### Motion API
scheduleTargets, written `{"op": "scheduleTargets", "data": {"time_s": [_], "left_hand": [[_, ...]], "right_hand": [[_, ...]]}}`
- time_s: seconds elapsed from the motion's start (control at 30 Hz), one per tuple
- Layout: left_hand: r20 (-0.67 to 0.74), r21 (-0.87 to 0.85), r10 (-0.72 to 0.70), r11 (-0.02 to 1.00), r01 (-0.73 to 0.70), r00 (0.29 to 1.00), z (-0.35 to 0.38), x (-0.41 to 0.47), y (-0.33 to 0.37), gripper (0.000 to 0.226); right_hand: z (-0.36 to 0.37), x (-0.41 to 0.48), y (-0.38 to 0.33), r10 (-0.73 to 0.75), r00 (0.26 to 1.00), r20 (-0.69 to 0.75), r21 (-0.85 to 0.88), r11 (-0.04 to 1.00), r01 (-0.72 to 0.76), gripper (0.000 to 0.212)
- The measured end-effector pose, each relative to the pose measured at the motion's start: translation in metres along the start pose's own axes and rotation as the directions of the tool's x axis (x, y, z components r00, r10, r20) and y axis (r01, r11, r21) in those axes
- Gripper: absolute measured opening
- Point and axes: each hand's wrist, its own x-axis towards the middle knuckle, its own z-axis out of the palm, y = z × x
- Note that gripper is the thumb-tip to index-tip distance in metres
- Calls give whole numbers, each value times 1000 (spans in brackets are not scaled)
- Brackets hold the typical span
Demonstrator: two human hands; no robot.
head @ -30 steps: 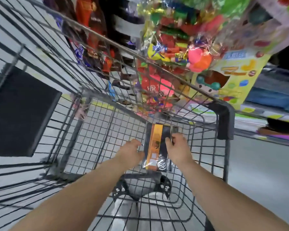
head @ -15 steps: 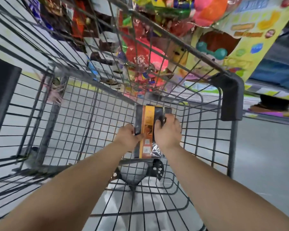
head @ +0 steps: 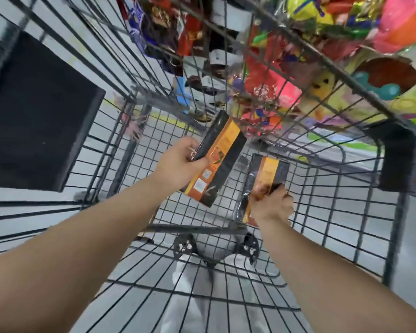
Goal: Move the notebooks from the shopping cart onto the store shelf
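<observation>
Both notebooks inside cart (head: 341, 236): left notebook (head: 217, 159) raised, right notebook (head: 264, 179) lower, near cart's right wall.

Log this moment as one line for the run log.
left hand: holds notebook, lifted | right hand: grips second notebook low in cart | shelf: nothing placed yet

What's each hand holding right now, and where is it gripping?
The left hand grips one notebook by its long left edge, lifted and tilted. The right hand pinches a second notebook near its lower end.
</observation>
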Motion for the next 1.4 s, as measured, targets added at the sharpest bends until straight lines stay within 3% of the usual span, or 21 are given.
{"op": "scheduleTargets", "data": {"time_s": [0.1, 0.23, 0.33, 0.4, 0.47, 0.53, 0.63, 0.9, 1.03, 1.2, 1.4], "left_hand": [[21, -4, -19, 1000, 19, 1000, -4, -1, -6, 32], [13, 18, -10, 1000, 10, 1000, -5, -1, -6, 32], [43, 69, -12, 998, 9, 999, -10, -3, 5, 19], [110, 135, -4, 991, -11, 994, -15, -6, 16, 28], [140, 170, 21, 984, -45, 990, -23, -11, 32, 29], [131, 200, 46, 977, -72, 990, -30, -20, 50, 26], [112, 195, 98, 974, -119, 989, -43, -40, 84, 23], [159, 201, 250, 939, -279, 955, -82, -92, 167, 36], [230, 194, 328, 907, -374, 916, -89, -129, 199, 36], [301, 190, 414, 857, -479, 859, -80, -164, 245, 33], [396, 194, 484, 786, -587, 780, -33, -191, 301, 44]], "right_hand": [[3, 2, 6, 50, 999, 20, 9, 999, -50, 91], [-1, 12, 5, 79, 997, 6, -3, 997, -79, 83], [-9, 13, 4, 76, 996, 48, -43, 996, -74, 78], [-15, 8, 6, 21, 997, 76, -39, 999, -19, 69], [-25, 0, 4, -73, 991, 113, 106, 992, 61, 49], [-42, -13, -2, -169, 976, 136, 241, 961, 133, 31], [-80, -40, -9, -305, 949, 83, 268, 924, 274, 19], [-186, -130, 13, -454, 880, -138, 280, 835, 474, 18], [-228, -176, 44, -391, 886, -249, 359, 812, 459, 19], [-271, -209, 90, -187, 908, -374, 499, 785, 367, 27], [-315, -227, 151, -31, 868, -495, 609, 700, 372, 21]]}}
